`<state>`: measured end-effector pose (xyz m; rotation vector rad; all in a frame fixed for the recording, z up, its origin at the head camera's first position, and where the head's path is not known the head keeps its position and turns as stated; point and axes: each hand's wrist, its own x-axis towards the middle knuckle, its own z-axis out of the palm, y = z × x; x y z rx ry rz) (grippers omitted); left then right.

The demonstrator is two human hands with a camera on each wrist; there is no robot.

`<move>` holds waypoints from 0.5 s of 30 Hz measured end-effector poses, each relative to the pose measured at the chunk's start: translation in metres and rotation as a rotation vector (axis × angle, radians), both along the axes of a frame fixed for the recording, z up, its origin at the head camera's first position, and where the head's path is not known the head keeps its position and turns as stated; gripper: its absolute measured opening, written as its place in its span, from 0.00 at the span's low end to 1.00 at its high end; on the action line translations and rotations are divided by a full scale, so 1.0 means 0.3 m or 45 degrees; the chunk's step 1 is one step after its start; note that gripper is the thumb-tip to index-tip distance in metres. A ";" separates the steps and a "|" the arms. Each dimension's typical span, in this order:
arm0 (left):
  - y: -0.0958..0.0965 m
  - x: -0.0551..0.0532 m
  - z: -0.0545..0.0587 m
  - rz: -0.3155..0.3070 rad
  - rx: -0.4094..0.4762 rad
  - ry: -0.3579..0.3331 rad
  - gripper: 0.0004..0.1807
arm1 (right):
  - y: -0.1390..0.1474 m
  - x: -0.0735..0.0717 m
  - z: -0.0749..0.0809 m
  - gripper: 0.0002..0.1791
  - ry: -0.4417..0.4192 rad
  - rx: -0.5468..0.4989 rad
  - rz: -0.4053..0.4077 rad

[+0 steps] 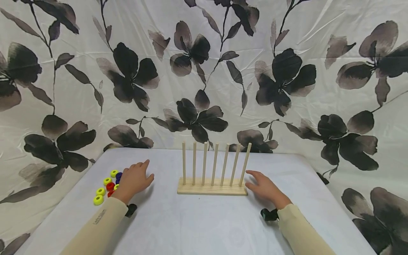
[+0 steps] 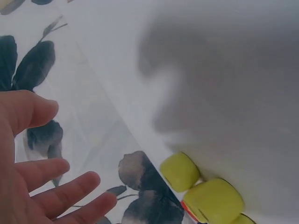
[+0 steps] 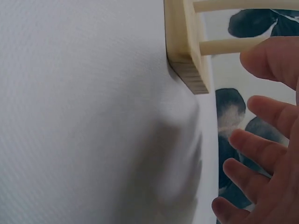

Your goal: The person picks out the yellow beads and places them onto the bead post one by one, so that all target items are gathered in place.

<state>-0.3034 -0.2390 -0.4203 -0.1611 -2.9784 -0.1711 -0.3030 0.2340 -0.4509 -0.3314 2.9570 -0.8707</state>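
And here's the left hand [image 1: 134, 180] out over the table's left side, fingers spread, grip released! Right beside it sit the rings: yellow ones [image 1: 98, 202], red [image 1: 109, 186] and blue [image 1: 119, 175], bunched together, some partly hidden by that hand and wrist. Over to the centre, there's the rack [image 1: 211, 190], flat on the white table [image 1: 191, 226], seven pegs [image 1: 204, 164] rising in a row from its base! And the right hand [image 1: 266, 189] is at the rack's right end, fingers extended and spread, grip loose, thumb and forefinger right by the last peg; touching or just short of it, I can't tell from here! Behind it all hangs a flowered cloth [image 1: 236, 120].
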 end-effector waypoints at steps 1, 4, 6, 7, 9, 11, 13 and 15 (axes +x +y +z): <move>-0.004 0.004 -0.001 0.000 0.005 0.001 0.36 | -0.001 0.001 -0.004 0.30 -0.005 -0.004 0.001; -0.017 0.014 -0.004 0.002 0.009 -0.008 0.35 | -0.005 0.003 -0.015 0.30 -0.020 -0.001 0.002; -0.024 0.022 -0.004 0.010 0.013 -0.027 0.35 | -0.010 0.004 -0.021 0.29 -0.035 0.002 -0.003; -0.028 0.024 -0.005 0.018 0.016 -0.042 0.35 | -0.012 0.004 -0.024 0.29 -0.041 0.003 -0.006; -0.034 0.032 -0.004 0.026 0.017 -0.062 0.35 | -0.017 0.004 -0.028 0.29 -0.052 0.005 -0.011; -0.044 0.038 -0.004 0.026 0.013 -0.069 0.36 | -0.021 0.004 -0.031 0.29 -0.052 0.009 -0.013; -0.054 0.042 -0.005 0.021 0.010 -0.062 0.36 | -0.022 0.004 -0.034 0.29 -0.044 0.013 -0.008; -0.063 0.043 -0.008 0.020 0.008 -0.053 0.36 | -0.025 0.004 -0.035 0.29 -0.039 0.012 -0.003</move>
